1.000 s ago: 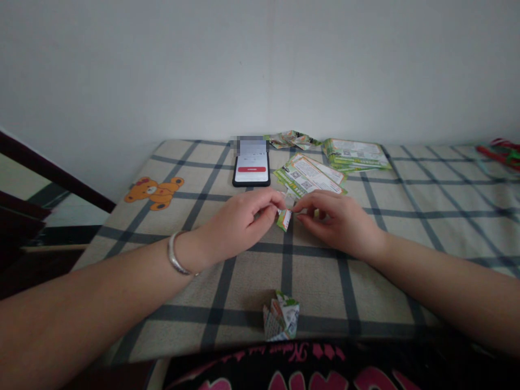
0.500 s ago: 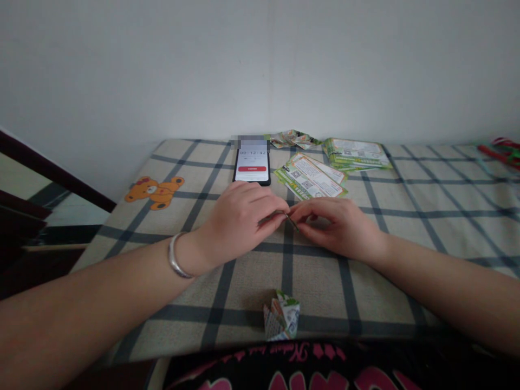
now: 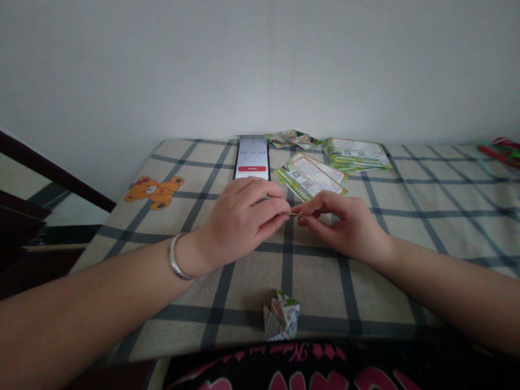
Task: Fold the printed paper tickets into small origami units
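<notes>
Between my two hands is a small folded paper [image 3: 296,214], seen almost edge-on as a thin strip. My left hand [image 3: 254,213], with a silver bangle at the wrist, pinches one end between thumb and fingers. From the other side, the thumb and forefinger of my right hand [image 3: 339,219] close on the opposite end. Most of the paper is hidden by my fingers. A folded paper piece [image 3: 283,315] with pointed flaps stands near the front edge of the table, below my hands.
Behind my left hand lies a phone [image 3: 252,157] showing a timer. Loose printed leaflets [image 3: 311,177], a leaflet stack [image 3: 357,153] and folded paper pieces [image 3: 294,139] lie toward the wall. A checked cloth [image 3: 252,281] covers the table; a red item [image 3: 504,151] is far right.
The paper has turned from a downward slant to nearly level between my fingertips. My right hand's thumb and forefinger have shifted slightly, and my left hand has risen a little over the phone's lower edge.
</notes>
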Action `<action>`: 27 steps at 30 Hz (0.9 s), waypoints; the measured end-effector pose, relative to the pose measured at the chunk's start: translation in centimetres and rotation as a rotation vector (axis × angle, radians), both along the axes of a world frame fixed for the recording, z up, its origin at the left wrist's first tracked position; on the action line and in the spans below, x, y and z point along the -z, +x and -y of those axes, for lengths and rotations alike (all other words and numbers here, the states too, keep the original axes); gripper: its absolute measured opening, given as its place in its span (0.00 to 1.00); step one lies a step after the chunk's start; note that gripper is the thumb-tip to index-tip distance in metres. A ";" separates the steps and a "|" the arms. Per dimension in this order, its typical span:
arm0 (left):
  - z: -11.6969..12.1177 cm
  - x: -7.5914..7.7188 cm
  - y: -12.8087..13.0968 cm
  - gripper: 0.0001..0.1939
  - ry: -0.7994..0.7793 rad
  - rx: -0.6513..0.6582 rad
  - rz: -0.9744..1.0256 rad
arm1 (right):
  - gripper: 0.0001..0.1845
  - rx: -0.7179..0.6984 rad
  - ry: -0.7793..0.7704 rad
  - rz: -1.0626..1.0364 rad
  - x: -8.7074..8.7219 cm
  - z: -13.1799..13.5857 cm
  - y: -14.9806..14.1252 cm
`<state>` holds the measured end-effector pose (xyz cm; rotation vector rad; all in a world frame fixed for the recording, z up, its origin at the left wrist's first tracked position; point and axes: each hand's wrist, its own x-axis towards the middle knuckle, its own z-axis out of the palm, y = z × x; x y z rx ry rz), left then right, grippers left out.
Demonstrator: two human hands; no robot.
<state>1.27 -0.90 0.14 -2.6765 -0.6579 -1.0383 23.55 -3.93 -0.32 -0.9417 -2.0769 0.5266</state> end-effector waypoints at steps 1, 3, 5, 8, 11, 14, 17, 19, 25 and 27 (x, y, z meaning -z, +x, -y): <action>0.0 0.1 0.0 0.03 -0.011 0.016 -0.002 | 0.01 -0.006 -0.003 -0.031 0.1 -0.1 0.0; 0.0 0.2 0.0 0.03 -0.037 0.032 -0.011 | 0.02 -0.025 -0.028 -0.078 0.2 -0.2 0.0; 0.1 0.3 0.0 0.04 -0.040 0.033 -0.020 | 0.03 -0.042 -0.066 -0.104 0.2 -0.4 -0.1; 0.2 0.4 0.0 0.05 -0.008 0.019 -0.031 | 0.05 -0.055 -0.102 -0.106 0.1 -0.4 -0.1; 0.3 0.4 0.0 0.04 0.003 0.028 -0.030 | 0.04 -0.030 -0.034 -0.087 0.1 -0.4 -0.1; 0.4 0.5 0.0 0.04 -0.044 0.040 -0.008 | 0.05 0.020 0.141 -0.088 0.1 -0.2 0.0; 0.7 0.4 -0.1 0.04 -0.110 0.041 0.017 | 0.08 -0.009 0.298 -0.094 0.1 -0.1 0.2; 0.8 0.4 -0.1 0.03 -0.175 0.064 0.043 | 0.09 -0.051 0.359 -0.066 0.0 -0.1 0.3; 1.0 0.2 0.0 0.04 -0.473 0.129 0.107 | 0.09 -0.046 0.448 0.044 -0.1 -0.2 0.4; 1.1 0.1 0.0 0.04 -0.511 0.123 0.115 | 0.09 -0.027 0.469 0.071 0.0 -0.3 0.5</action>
